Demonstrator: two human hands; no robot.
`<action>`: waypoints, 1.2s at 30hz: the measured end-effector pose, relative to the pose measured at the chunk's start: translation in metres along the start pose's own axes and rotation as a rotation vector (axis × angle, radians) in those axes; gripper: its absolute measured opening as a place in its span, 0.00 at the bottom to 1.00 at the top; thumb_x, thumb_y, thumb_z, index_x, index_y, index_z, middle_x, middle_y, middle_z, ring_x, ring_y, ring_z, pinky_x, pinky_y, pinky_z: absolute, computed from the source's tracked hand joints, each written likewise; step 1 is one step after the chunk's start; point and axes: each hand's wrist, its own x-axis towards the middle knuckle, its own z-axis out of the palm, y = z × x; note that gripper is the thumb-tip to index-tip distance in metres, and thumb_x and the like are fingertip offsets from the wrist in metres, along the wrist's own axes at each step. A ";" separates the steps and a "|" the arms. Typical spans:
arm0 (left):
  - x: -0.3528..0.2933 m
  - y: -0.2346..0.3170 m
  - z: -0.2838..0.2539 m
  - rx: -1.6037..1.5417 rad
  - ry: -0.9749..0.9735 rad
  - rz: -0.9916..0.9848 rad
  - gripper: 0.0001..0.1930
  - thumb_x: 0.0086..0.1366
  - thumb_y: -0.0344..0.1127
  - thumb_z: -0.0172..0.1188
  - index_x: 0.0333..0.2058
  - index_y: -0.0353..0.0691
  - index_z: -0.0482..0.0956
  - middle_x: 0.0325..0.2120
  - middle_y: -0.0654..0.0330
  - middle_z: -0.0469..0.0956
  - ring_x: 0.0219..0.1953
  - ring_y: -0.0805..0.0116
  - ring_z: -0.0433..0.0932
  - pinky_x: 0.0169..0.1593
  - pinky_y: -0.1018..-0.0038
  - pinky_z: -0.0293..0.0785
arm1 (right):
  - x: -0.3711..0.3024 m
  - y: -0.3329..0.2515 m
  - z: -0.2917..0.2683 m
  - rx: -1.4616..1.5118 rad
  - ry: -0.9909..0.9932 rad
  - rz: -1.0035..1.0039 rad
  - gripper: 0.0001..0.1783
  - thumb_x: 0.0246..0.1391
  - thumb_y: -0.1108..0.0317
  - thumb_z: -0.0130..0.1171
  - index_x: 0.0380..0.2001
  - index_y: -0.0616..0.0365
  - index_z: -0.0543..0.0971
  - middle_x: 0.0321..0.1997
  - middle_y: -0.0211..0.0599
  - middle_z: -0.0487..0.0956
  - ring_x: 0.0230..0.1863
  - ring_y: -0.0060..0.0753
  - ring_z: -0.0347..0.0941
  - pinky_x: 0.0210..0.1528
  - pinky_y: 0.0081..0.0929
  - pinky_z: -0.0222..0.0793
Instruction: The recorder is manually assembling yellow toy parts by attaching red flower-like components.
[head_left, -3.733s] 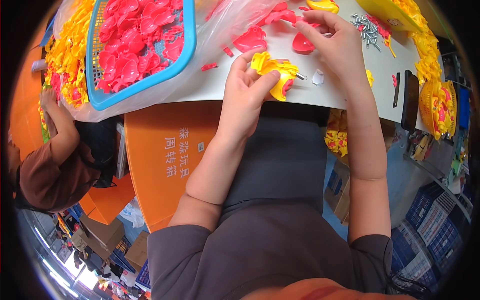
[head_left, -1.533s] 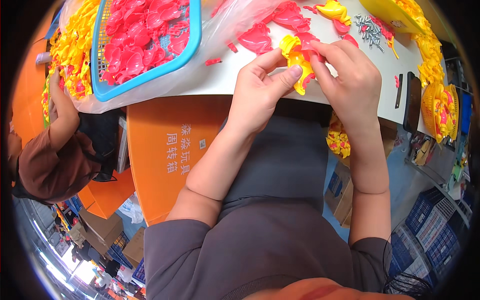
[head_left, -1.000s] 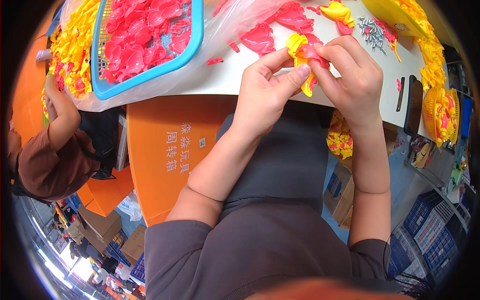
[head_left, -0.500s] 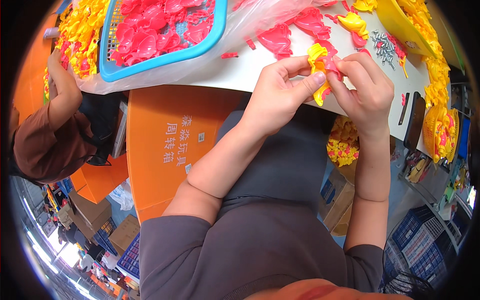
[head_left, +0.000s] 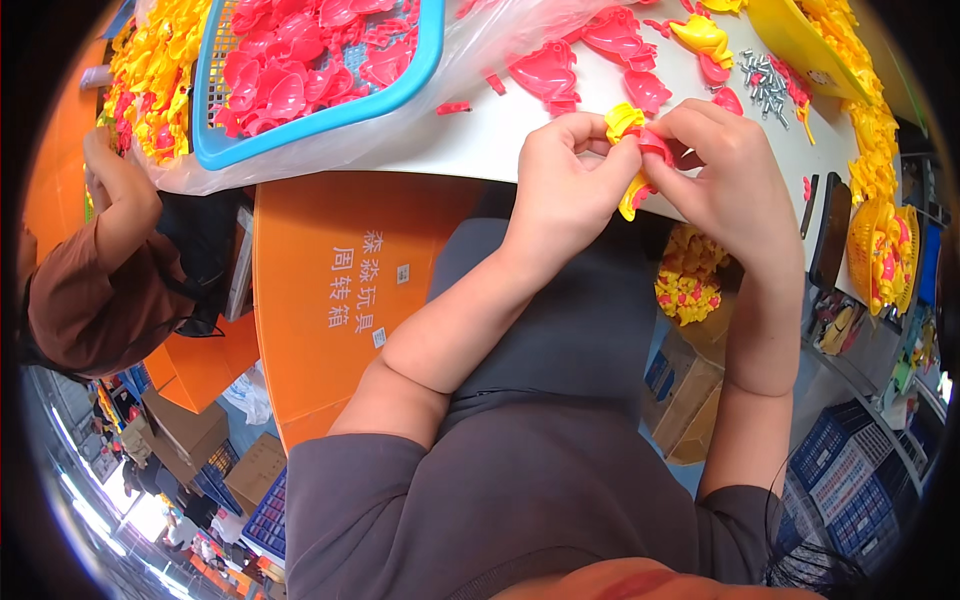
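Observation:
Between my hands, above the table's front edge, is a yellow plastic toy part (head_left: pixel 626 121) with a pink plastic piece (head_left: pixel 655 146) against it. My left hand (head_left: pixel 577 180) is closed on the yellow part, thumb and fingers pinching it. At its right side my right hand (head_left: pixel 722 165) pinches the pink piece; my fingers hide how the two pieces meet. Just beyond my hands lie pink shell-shaped parts (head_left: pixel 546 76) and a yellow part joined to a pink one (head_left: pixel 703 40). Several small metal pins (head_left: pixel 766 88) are heaped to the right.
A blue-rimmed basket (head_left: pixel 437 45) full of pink parts stands at left on clear plastic sheeting. Heaps of yellow parts (head_left: pixel 155 80) lie far left, beside a co-worker's arm (head_left: pixel 125 185). A yellow bin (head_left: pixel 810 50) is at far right. An orange box (head_left: pixel 330 300) stands below the table.
My right hand has shifted slightly right and turned around the pink piece. My left hand has moved a little, its thumb now more over the yellow part. Both keep their hold.

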 end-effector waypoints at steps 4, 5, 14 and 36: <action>0.001 0.006 0.011 0.092 0.008 0.015 0.08 0.59 0.28 0.59 0.32 0.26 0.79 0.23 0.59 0.80 0.25 0.79 0.78 0.28 0.82 0.73 | -0.002 0.010 -0.017 0.186 -0.143 -0.018 0.11 0.46 0.70 0.64 0.29 0.67 0.77 0.24 0.47 0.76 0.26 0.46 0.74 0.29 0.33 0.70; 0.001 0.008 0.012 0.151 -0.009 0.018 0.08 0.59 0.28 0.59 0.31 0.26 0.78 0.22 0.58 0.80 0.24 0.79 0.78 0.27 0.82 0.73 | -0.004 0.011 -0.021 0.331 -0.204 0.049 0.12 0.49 0.69 0.63 0.33 0.67 0.77 0.24 0.47 0.77 0.26 0.43 0.75 0.29 0.31 0.69; 0.005 0.000 0.012 0.327 0.036 0.089 0.09 0.60 0.29 0.60 0.26 0.27 0.76 0.18 0.58 0.79 0.20 0.80 0.76 0.24 0.80 0.70 | -0.018 0.017 -0.022 0.584 -0.271 0.267 0.16 0.55 0.71 0.61 0.46 0.66 0.78 0.25 0.35 0.79 0.28 0.16 0.73 0.33 0.17 0.69; 0.005 -0.004 0.009 -0.157 -0.134 -0.012 0.07 0.62 0.27 0.58 0.36 0.27 0.75 0.29 0.58 0.81 0.31 0.82 0.77 0.30 0.84 0.71 | -0.045 0.017 0.004 0.629 0.033 0.307 0.20 0.59 0.71 0.56 0.54 0.64 0.75 0.31 0.33 0.79 0.29 0.19 0.74 0.35 0.18 0.69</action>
